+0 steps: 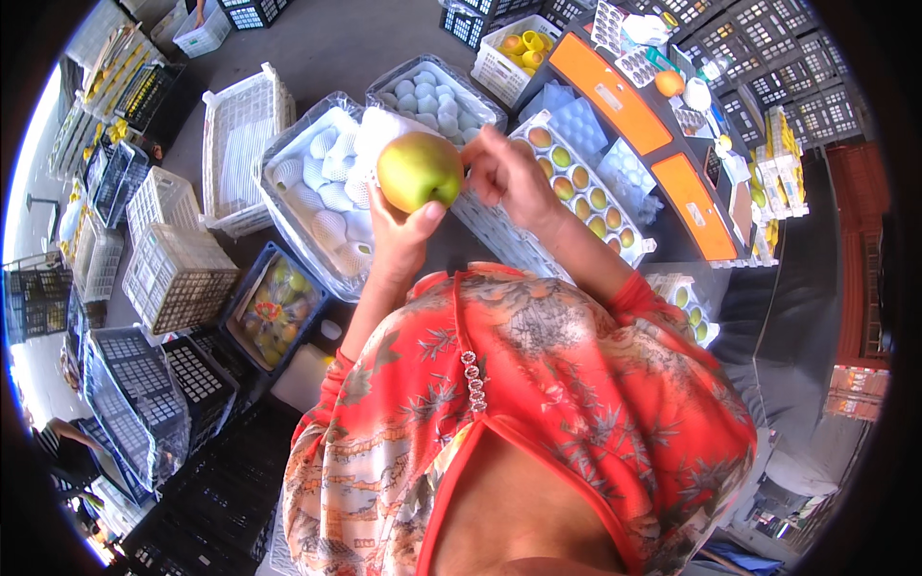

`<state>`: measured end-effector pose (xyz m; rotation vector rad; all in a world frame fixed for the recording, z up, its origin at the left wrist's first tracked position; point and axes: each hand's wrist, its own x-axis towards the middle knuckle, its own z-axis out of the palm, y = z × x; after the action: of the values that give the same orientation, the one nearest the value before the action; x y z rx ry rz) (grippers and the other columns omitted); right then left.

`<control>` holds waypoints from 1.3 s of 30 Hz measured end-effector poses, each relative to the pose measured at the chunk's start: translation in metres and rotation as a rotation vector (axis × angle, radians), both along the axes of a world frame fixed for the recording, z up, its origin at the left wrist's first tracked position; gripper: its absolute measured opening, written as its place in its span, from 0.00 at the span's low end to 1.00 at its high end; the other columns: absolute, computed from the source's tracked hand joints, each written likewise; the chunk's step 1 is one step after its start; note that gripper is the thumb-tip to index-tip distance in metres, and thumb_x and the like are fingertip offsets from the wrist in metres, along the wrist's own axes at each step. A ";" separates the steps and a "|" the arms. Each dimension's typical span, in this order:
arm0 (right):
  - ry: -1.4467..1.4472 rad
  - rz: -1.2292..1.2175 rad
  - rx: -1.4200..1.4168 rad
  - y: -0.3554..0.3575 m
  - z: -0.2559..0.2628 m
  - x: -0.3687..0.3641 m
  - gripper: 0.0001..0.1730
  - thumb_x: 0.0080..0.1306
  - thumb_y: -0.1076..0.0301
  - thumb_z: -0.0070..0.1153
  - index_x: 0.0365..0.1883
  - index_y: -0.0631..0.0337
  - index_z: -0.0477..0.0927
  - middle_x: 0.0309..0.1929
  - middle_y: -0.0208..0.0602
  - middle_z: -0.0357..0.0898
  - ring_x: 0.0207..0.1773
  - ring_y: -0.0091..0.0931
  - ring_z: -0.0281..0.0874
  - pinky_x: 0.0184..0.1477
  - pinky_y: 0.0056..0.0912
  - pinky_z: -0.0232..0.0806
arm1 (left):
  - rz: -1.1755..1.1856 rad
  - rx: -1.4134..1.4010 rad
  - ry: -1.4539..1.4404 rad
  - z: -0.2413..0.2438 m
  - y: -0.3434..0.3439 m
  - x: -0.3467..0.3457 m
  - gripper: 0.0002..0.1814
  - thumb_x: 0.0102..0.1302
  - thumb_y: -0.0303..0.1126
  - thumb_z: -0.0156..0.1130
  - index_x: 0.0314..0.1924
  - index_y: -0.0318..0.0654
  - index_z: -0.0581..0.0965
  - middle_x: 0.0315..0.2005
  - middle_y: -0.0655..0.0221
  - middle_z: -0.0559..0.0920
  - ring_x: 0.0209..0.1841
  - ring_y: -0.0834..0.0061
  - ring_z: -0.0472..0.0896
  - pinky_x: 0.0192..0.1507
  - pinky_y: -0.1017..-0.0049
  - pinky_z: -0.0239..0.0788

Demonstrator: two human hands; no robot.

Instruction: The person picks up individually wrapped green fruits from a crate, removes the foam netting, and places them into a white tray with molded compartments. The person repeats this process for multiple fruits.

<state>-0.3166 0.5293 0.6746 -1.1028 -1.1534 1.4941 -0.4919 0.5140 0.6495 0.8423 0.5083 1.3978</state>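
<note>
A yellow-green apple or similar fruit (420,170) is gripped in my left hand (403,237), with the thumb at its near side. White foam netting or wrap (392,129) shows behind the fruit. My right hand (508,173) is raised beside the fruit, fingers bent; whether it touches the fruit or pinches something small I cannot tell. Beneath my left hand, a plastic-lined crate (270,162) holds foam-netted fruits (330,227). Another lined crate (432,61) behind holds more wrapped fruit (426,93). Rows of red-green fruit (562,189) fill a white crate (643,248) beyond my right hand.
A desk with orange drawers (612,93) stands at the upper right. To the left are an upright-sided white crate (245,144), a blue crate of fruit (248,360) and stacked crates (176,277). Parts of other people show at the lower left (68,446) and top left (199,11).
</note>
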 end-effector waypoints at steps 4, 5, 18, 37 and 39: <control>0.248 -0.094 -0.441 -0.004 -0.012 -0.023 0.25 0.79 0.45 0.38 0.49 0.55 0.78 0.26 0.25 0.76 0.17 0.17 0.66 0.22 0.22 0.64 | -0.406 -0.115 -0.467 -0.025 -0.008 0.004 0.50 0.53 0.63 0.69 0.65 0.33 0.65 0.49 0.53 0.79 0.38 0.57 0.83 0.54 0.48 0.75; 0.496 0.099 -0.390 0.000 -0.041 -0.015 0.23 0.79 0.47 0.38 0.50 0.55 0.78 0.29 0.26 0.78 0.20 0.19 0.70 0.24 0.22 0.67 | -0.456 -0.131 -0.535 -0.031 -0.007 0.005 0.51 0.53 0.64 0.67 0.65 0.33 0.65 0.50 0.53 0.79 0.35 0.58 0.82 0.52 0.45 0.75; -0.607 -0.248 0.574 -0.008 0.014 -0.033 0.16 0.68 0.61 0.64 0.45 0.63 0.77 0.40 0.34 0.83 0.37 0.19 0.82 0.35 0.24 0.72 | -0.459 -0.391 -0.246 -0.058 0.004 -0.012 0.33 0.61 0.48 0.69 0.59 0.39 0.66 0.41 0.61 0.78 0.24 0.72 0.78 0.33 0.59 0.84; 0.460 -0.355 -0.422 -0.210 -0.077 0.185 0.41 0.74 0.33 0.40 0.71 0.57 0.65 0.49 0.38 0.76 0.38 0.23 0.78 0.22 0.21 0.71 | -0.651 0.389 0.518 -0.115 -0.061 0.206 0.56 0.49 0.32 0.80 0.73 0.42 0.54 0.64 0.55 0.68 0.61 0.61 0.74 0.59 0.64 0.71; 0.406 -0.387 -0.493 -0.233 -0.082 0.225 0.41 0.73 0.34 0.45 0.74 0.51 0.62 0.54 0.38 0.76 0.44 0.25 0.80 0.29 0.28 0.77 | -0.837 0.475 0.667 -0.149 -0.076 0.237 0.58 0.50 0.19 0.76 0.75 0.47 0.50 0.64 0.61 0.68 0.64 0.67 0.71 0.61 0.66 0.69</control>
<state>-0.0914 0.2963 0.5930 -1.1850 -0.2732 1.6249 -0.2553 0.4385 0.5008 1.6890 0.2479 0.4293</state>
